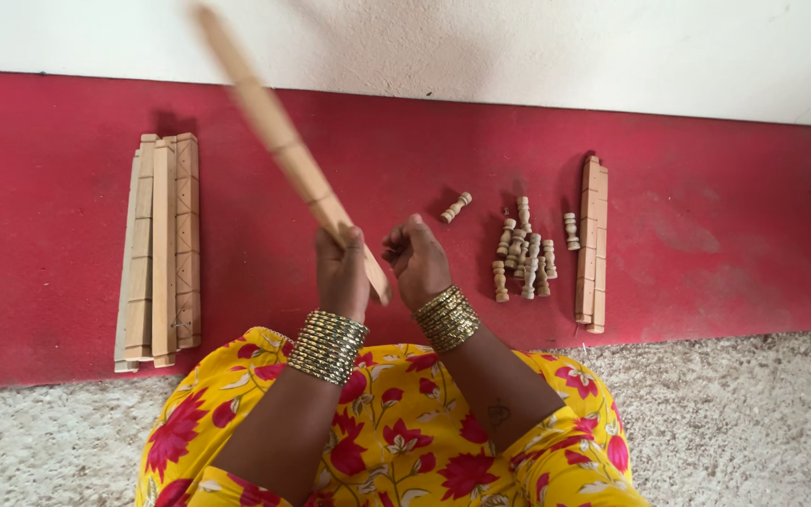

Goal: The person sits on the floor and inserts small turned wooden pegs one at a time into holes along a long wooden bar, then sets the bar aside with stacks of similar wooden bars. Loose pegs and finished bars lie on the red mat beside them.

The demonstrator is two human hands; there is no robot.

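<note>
My left hand grips the lower end of a long carved wooden slat, which slants up and to the left, blurred at its top. My right hand is closed just right of the slat's lower end; whether it holds a small piece I cannot tell. Both wrists wear stacks of gold bangles. A single small turned wooden peg lies on the red floor strip just beyond my right hand.
A stack of several long wooden slats lies at the left. At the right lie a pile of small turned pegs and two more slats. A white wall runs behind, a speckled floor in front.
</note>
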